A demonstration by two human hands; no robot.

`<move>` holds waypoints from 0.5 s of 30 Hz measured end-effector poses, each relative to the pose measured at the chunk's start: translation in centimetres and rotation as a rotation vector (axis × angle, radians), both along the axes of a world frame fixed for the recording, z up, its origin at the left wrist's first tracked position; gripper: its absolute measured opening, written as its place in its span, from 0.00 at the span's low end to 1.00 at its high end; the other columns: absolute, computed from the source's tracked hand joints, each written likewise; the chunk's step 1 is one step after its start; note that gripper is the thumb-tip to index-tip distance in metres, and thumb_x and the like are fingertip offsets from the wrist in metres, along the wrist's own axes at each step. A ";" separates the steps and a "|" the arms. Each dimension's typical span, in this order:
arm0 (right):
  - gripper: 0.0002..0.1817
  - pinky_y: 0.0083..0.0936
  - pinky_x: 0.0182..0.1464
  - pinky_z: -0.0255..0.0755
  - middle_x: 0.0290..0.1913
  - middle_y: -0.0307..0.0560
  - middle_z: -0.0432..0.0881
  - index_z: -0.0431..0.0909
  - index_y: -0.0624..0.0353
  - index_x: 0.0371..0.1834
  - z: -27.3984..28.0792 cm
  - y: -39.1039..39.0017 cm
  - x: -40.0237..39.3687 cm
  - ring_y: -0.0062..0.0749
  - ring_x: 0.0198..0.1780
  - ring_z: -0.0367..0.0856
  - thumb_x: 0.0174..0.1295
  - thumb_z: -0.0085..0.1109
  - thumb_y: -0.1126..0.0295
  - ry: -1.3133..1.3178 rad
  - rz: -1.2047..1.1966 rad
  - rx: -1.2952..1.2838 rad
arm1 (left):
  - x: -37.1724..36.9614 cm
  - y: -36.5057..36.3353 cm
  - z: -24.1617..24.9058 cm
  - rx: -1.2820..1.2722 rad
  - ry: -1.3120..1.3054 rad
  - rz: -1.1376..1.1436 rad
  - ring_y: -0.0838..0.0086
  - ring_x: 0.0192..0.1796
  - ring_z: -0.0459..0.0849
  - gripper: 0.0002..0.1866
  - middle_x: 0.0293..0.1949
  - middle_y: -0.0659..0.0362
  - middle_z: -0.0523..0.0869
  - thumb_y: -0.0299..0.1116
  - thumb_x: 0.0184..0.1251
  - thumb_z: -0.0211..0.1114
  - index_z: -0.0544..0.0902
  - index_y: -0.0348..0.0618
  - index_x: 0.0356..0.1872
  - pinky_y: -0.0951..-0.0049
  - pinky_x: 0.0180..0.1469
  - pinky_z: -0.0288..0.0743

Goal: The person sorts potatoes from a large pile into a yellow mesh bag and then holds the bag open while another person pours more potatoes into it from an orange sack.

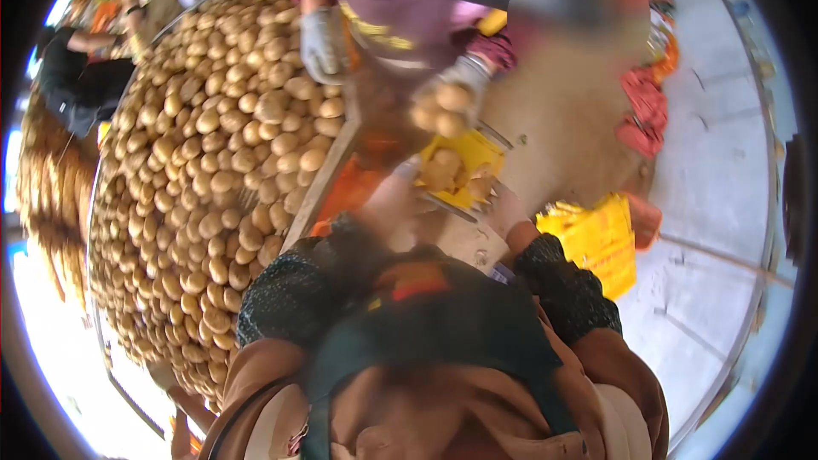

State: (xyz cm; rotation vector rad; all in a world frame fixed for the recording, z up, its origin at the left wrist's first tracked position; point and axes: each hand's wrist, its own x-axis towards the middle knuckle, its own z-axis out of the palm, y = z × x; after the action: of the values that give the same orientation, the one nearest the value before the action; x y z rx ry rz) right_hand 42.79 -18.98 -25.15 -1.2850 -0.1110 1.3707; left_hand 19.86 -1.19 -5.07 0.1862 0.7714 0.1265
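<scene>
Between my hands a yellow container (486, 153) stands with its mouth up and a few potatoes (441, 169) inside. My left hand (399, 200) is at its left side, smeared by motion, with the fingers indistinct. At the right rim is my right hand (504, 207), its blurred fingertips right at another potato (481, 185); I cannot tell whether they grip it. Just beyond, a co-worker's gloved hand (474, 77) holds several potatoes (450, 102) over the container's far edge. The same person's other gloved hand (320, 47) hangs by the potato heap.
A large heap of potatoes (204, 170) fills the left, bordered by a wooden edge (322, 175). Yellow folded bags or crates (592, 243) lie at my right, beside an orange object (644, 221). Red cloth (643, 111) lies farther back. Another person (77, 77) stands at far left.
</scene>
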 end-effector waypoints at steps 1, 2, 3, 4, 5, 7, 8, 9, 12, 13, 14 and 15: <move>0.22 0.54 0.56 0.77 0.61 0.48 0.75 0.68 0.51 0.70 3.0 -1.7 -0.1 0.51 0.57 0.79 0.76 0.50 0.58 0.066 0.003 -0.084 | -0.7 -0.4 -4.1 0.393 -0.017 -0.120 0.62 0.63 0.79 0.21 0.56 0.53 0.84 0.41 0.75 0.64 0.78 0.39 0.62 0.64 0.62 0.75; 0.23 0.56 0.58 0.76 0.60 0.47 0.74 0.67 0.51 0.71 6.5 -2.9 -0.1 0.51 0.58 0.78 0.75 0.49 0.58 0.134 0.002 -0.169 | -1.3 -0.5 -8.3 0.874 0.067 -0.260 0.62 0.62 0.79 0.22 0.56 0.54 0.84 0.40 0.75 0.65 0.78 0.39 0.62 0.64 0.62 0.76; 0.24 0.54 0.54 0.78 0.59 0.47 0.75 0.69 0.51 0.68 7.0 -1.2 -0.3 0.49 0.55 0.80 0.73 0.52 0.55 0.147 0.126 -0.211 | -2.0 -1.2 -11.9 1.268 0.204 -0.314 0.62 0.62 0.79 0.22 0.55 0.54 0.85 0.39 0.74 0.66 0.78 0.39 0.63 0.65 0.61 0.76; 0.25 0.52 0.51 0.79 0.58 0.46 0.77 0.70 0.51 0.66 7.3 0.4 -0.2 0.47 0.52 0.82 0.71 0.55 0.52 0.156 0.255 -0.245 | -4.0 -1.9 -6.8 1.066 0.290 -0.226 0.63 0.60 0.80 0.23 0.55 0.54 0.85 0.38 0.73 0.67 0.78 0.38 0.63 0.66 0.60 0.77; 0.23 0.50 0.49 0.80 0.56 0.46 0.79 0.71 0.52 0.65 9.0 -0.1 -0.5 0.46 0.49 0.84 0.71 0.56 0.54 0.185 0.303 -0.275 | -5.9 -2.1 -1.4 0.865 0.372 -0.108 0.65 0.59 0.81 0.23 0.54 0.55 0.85 0.37 0.73 0.68 0.79 0.38 0.64 0.67 0.59 0.78; 0.21 0.45 0.45 0.82 0.52 0.47 0.81 0.72 0.54 0.64 8.8 -0.1 0.0 0.44 0.45 0.85 0.72 0.57 0.59 0.141 0.421 -0.270 | -7.7 -3.0 1.0 0.594 0.402 0.063 0.69 0.55 0.83 0.23 0.52 0.56 0.85 0.36 0.72 0.68 0.79 0.38 0.64 0.68 0.56 0.80; 0.20 0.41 0.43 0.82 0.51 0.47 0.82 0.73 0.54 0.64 8.7 -0.1 -0.1 0.42 0.44 0.85 0.72 0.58 0.61 0.069 0.463 -0.237 | -9.0 -3.3 0.8 0.694 0.495 0.135 0.71 0.53 0.83 0.22 0.52 0.56 0.85 0.35 0.72 0.68 0.79 0.38 0.63 0.70 0.54 0.80; 0.20 0.38 0.41 0.83 0.49 0.47 0.82 0.73 0.55 0.63 8.8 0.6 -0.4 0.40 0.43 0.86 0.71 0.58 0.64 -0.003 0.505 -0.200 | -11.4 -3.7 0.5 0.789 0.594 0.206 0.72 0.51 0.83 0.22 0.51 0.57 0.85 0.35 0.72 0.68 0.80 0.38 0.63 0.71 0.52 0.80; 0.19 0.27 0.37 0.82 0.50 0.48 0.82 0.74 0.57 0.64 9.9 4.5 -3.2 0.35 0.42 0.85 0.71 0.59 0.70 -0.175 0.611 -0.113 | -19.6 -5.8 0.3 1.006 0.904 0.446 0.76 0.48 0.82 0.19 0.50 0.58 0.86 0.33 0.71 0.68 0.81 0.38 0.60 0.72 0.49 0.80; 0.18 0.22 0.40 0.81 0.52 0.46 0.83 0.75 0.59 0.64 11.3 6.2 -3.6 0.28 0.43 0.84 0.72 0.58 0.71 -0.248 0.648 -0.074 | -21.0 -6.7 1.1 1.088 1.078 0.489 0.73 0.48 0.83 0.18 0.48 0.57 0.86 0.32 0.70 0.69 0.82 0.39 0.58 0.69 0.51 0.79; 0.18 0.21 0.40 0.80 0.53 0.46 0.83 0.75 0.59 0.64 12.0 6.6 -4.4 0.27 0.43 0.84 0.72 0.58 0.71 -0.352 0.654 0.012 | -22.4 -7.0 2.1 1.188 1.239 0.493 0.69 0.49 0.84 0.16 0.46 0.56 0.87 0.30 0.68 0.69 0.83 0.39 0.56 0.66 0.52 0.79; 0.18 0.20 0.41 0.80 0.53 0.45 0.83 0.75 0.59 0.64 13.0 8.4 -5.1 0.25 0.44 0.83 0.73 0.58 0.72 -0.476 0.703 0.103 | -24.5 -8.0 1.6 1.434 1.531 0.491 0.64 0.49 0.85 0.16 0.45 0.53 0.87 0.29 0.66 0.69 0.84 0.39 0.54 0.64 0.54 0.79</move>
State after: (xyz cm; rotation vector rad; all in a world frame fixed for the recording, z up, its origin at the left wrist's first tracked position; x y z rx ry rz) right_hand 37.73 -10.55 -12.15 -1.5325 -1.0273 1.5697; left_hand -4.68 -9.14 -3.44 1.5802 2.1313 1.0923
